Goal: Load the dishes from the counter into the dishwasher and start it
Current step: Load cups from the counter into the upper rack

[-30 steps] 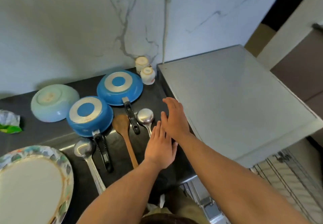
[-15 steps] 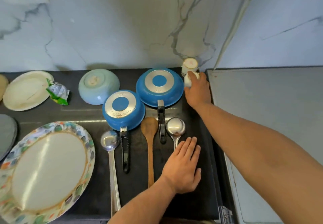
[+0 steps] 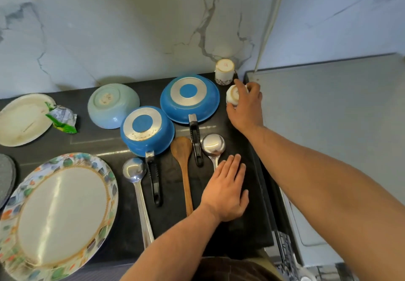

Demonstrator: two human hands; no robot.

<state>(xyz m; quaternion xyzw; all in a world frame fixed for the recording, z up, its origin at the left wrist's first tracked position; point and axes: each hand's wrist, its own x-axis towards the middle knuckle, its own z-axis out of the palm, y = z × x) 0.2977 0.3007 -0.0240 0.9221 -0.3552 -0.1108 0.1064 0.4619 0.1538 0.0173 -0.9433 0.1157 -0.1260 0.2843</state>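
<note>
My right hand [image 3: 246, 105] grips a small white cup [image 3: 232, 95], upturned and tilted, at the counter's back right. A second white cup [image 3: 224, 70] stands upside down by the wall behind it. My left hand [image 3: 226, 189] lies flat on the dark counter [image 3: 105, 145], fingers straight, over the handle of a steel ladle [image 3: 213, 145]. Two blue pans [image 3: 189, 97] [image 3: 146, 128] lie upside down. Next to them are a wooden spatula [image 3: 183, 164] and another steel ladle [image 3: 135, 184]. The grey dishwasher top [image 3: 333, 127] is at the right.
An upturned pale blue bowl [image 3: 112, 105], a cream plate [image 3: 20, 119] with a crumpled green wrapper [image 3: 62, 116] and a large floral-rimmed plate [image 3: 57, 215] fill the left side. A marble wall stands behind. A wire rack [image 3: 285, 248] shows at the bottom right.
My right hand has closed round the small cup and tipped it off the counter. My left hand stays flat near the ladle. The view came closer to the counter.
</note>
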